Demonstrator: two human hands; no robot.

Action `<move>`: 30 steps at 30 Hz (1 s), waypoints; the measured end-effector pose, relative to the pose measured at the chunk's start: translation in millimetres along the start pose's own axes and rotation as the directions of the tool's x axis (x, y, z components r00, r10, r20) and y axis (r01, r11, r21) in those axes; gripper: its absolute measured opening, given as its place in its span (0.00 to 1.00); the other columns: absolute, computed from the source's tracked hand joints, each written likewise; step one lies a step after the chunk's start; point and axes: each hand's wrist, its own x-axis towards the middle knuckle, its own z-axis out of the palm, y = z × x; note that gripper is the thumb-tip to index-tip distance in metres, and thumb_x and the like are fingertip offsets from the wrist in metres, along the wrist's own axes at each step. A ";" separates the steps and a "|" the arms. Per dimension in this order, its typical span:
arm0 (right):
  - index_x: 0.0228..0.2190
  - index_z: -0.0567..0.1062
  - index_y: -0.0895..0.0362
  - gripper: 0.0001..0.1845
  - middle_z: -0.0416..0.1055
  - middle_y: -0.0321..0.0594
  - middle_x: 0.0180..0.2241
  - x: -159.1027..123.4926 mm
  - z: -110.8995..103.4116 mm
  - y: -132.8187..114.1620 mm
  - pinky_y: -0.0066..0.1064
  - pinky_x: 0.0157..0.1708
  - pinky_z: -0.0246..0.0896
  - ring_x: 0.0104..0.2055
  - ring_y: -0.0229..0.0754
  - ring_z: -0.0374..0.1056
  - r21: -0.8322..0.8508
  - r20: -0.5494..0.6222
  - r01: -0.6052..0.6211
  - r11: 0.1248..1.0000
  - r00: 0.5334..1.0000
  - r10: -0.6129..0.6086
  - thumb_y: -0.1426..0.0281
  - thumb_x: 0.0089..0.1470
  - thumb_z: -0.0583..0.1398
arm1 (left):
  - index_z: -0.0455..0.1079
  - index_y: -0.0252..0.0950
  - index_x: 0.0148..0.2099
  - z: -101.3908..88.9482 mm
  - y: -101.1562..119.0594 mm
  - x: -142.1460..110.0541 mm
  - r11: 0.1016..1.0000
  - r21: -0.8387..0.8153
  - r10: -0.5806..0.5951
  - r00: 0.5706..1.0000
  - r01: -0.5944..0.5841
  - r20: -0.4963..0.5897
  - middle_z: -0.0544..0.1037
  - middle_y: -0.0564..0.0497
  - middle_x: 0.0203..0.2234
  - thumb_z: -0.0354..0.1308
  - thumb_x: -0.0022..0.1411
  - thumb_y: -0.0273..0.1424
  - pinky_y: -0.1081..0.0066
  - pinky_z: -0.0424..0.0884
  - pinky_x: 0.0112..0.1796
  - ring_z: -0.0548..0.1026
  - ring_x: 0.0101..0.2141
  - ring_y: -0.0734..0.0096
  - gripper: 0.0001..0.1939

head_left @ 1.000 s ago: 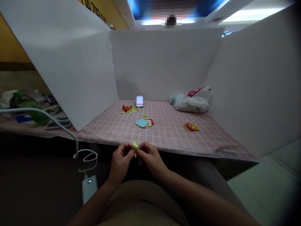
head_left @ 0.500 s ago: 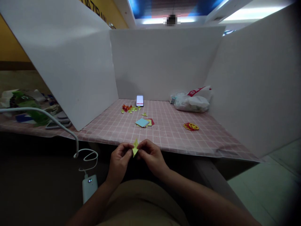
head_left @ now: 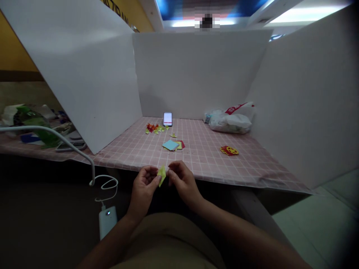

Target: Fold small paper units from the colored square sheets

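My left hand [head_left: 144,188] pinches a small yellow folded paper [head_left: 162,175] between thumb and fingers, just off the table's front edge. The paper is narrow and pointed, with creased flaps. My right hand [head_left: 183,183] is close beside it on the right, fingers bent and slightly apart, with a small gap between its fingertips and the paper. On the table ahead lies a stack of coloured paper squares [head_left: 170,145], light blue on top with yellow and red edges showing. Behind it rests a yellow folded paper piece [head_left: 173,135].
Red and yellow folded pieces [head_left: 153,128] lie in a cluster near a standing phone [head_left: 167,118]. To the right are red and yellow cut-outs [head_left: 229,150] and a white plastic bag [head_left: 231,121]. White panels [head_left: 202,74] enclose the table. A cabled power bank [head_left: 108,223] is at lower left.
My right hand has let go of the yellow folded paper and moved slightly right. The paper has turned a little in my left hand and shows a broader face.
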 end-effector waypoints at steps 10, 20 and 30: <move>0.25 0.69 0.57 0.14 0.64 0.31 0.20 5.0 -2.5 -1.4 0.25 0.20 0.53 0.19 0.32 0.58 0.116 0.044 -0.189 0.975 0.982 0.185 0.61 0.53 0.63 | 0.71 0.34 0.38 -0.1 -3.3 -1.4 0.994 0.029 -0.112 0.981 0.108 0.156 0.74 0.53 0.27 0.61 0.60 0.37 0.74 0.67 0.33 0.70 0.30 0.73 0.10; 0.27 0.72 0.58 0.14 0.69 0.33 0.22 4.0 1.3 0.5 0.25 0.22 0.57 0.20 0.31 0.62 0.208 0.166 -0.250 0.946 0.962 0.218 0.60 0.53 0.63 | 0.69 0.35 0.29 -0.8 -8.7 -4.0 0.996 0.024 -0.083 0.993 0.081 0.079 0.71 0.55 0.22 0.59 0.63 0.37 0.74 0.63 0.32 0.66 0.27 0.74 0.13; 0.25 0.66 0.57 0.16 0.66 0.29 0.20 1.3 4.1 9.4 0.24 0.18 0.55 0.16 0.30 0.60 0.169 0.089 -0.258 0.951 0.965 0.246 0.60 0.53 0.63 | 0.68 0.35 0.28 -0.8 -10.9 -3.6 0.993 0.111 -0.055 0.996 0.047 0.068 0.69 0.56 0.21 0.59 0.62 0.38 0.74 0.62 0.30 0.64 0.25 0.75 0.14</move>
